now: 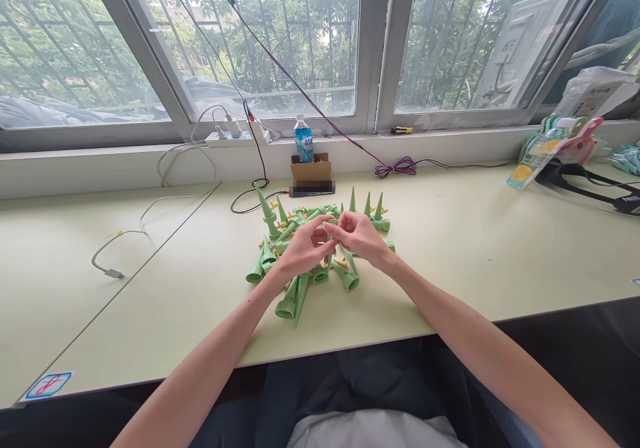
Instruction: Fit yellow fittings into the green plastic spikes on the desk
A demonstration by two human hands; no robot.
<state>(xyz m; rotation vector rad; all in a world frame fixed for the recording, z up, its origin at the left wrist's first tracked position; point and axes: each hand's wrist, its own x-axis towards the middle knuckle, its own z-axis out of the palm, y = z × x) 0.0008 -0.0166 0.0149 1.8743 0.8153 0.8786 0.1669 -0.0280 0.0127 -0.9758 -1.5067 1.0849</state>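
Both of my hands meet over a pile of green plastic watering spikes [286, 305], cone-shaped with threaded open ends and small yellow valves. Closed fingers of my left hand [307, 245] hold one green watering spike [329, 261], its point hanging downward. My right hand [363, 236] is closed in a pinch at the upper end of that same spike, and my fingers cover most of that end. Around my hands, several spikes lie on their sides, while others stand upright [353, 200] behind my right hand.
Behind the pile stands a small cardboard box [320, 170] with a blue-labelled bottle [303, 140] at it. A power strip [235, 136] sits on the ledge, with a white cable [145, 231] running over the table at left. Bundled wire [397, 167] and packaged items [545, 151] lie toward the right.
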